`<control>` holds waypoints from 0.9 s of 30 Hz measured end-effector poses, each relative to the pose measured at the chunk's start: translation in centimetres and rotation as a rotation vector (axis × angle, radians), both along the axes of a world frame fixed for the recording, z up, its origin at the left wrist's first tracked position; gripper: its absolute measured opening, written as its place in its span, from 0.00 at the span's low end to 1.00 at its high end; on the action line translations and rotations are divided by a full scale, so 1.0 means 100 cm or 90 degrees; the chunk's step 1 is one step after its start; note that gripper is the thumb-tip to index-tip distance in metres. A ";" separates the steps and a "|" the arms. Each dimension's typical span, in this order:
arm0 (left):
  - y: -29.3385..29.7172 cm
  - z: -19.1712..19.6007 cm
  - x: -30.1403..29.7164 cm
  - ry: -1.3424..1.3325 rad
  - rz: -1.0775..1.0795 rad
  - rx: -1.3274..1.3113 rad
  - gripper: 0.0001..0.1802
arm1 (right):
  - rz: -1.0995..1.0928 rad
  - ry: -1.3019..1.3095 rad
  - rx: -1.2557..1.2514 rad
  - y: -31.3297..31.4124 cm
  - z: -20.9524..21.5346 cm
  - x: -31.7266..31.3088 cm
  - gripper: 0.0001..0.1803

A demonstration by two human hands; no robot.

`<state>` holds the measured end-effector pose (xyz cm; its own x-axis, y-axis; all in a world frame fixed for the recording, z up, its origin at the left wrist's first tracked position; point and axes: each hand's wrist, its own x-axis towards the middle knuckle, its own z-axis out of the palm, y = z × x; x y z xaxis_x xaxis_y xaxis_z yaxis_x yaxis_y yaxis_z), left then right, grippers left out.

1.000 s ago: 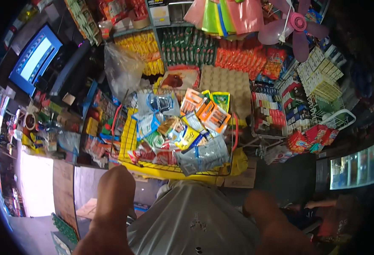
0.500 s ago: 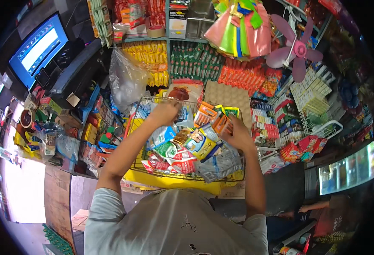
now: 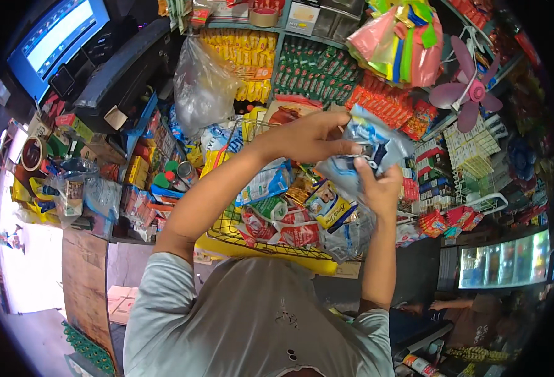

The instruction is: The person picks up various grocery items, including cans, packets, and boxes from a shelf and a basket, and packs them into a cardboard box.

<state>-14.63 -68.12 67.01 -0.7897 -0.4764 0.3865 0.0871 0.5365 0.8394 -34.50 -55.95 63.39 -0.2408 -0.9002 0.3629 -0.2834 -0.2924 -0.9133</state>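
A clear plastic pouch with blue and white print is held up over the right far side of a wire basket. My left hand grips the pouch from its left, thumb pressed against it. Below it, my right hand closes on the pouch's lower part, thumb up. The contents of the pouch cannot be made out. Beneath my hands, the basket holds a blue-and-white packet, a yellow-and-blue pouch, red-and-white packets and crumpled grey plastic.
Behind the basket hangs a clear plastic bag, beside shelves of yellow and green sachets. A pink fan stands at right, near stacked small boxes. A monitor is at far left. Another person's arm shows lower right.
Both hands have come together at the right and now hold the clear pouch above the basket. My left hand moved right from the basket's far side. The orange packs are no longer visible.
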 end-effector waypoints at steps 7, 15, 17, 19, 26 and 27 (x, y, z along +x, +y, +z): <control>-0.046 -0.154 0.047 -0.368 0.196 -0.257 0.24 | -0.181 -0.094 -0.113 0.064 -0.023 -0.076 0.16; -0.020 -0.160 0.051 -0.481 0.032 -0.075 0.21 | -0.256 -0.220 -0.059 0.114 -0.057 -0.096 0.17; -0.017 -0.174 0.056 -0.412 0.044 -0.195 0.15 | -0.252 -0.230 -0.026 0.115 -0.062 -0.097 0.16; -0.020 -0.182 0.058 -0.406 0.019 -0.188 0.12 | -0.240 -0.232 -0.024 0.111 -0.064 -0.096 0.15; -0.029 -0.163 0.057 -0.365 0.162 -0.163 0.35 | -0.218 -0.210 -0.009 0.109 -0.068 -0.098 0.15; -0.023 -0.163 0.053 -0.406 0.163 -0.141 0.37 | -0.224 -0.215 -0.007 0.109 -0.070 -0.097 0.15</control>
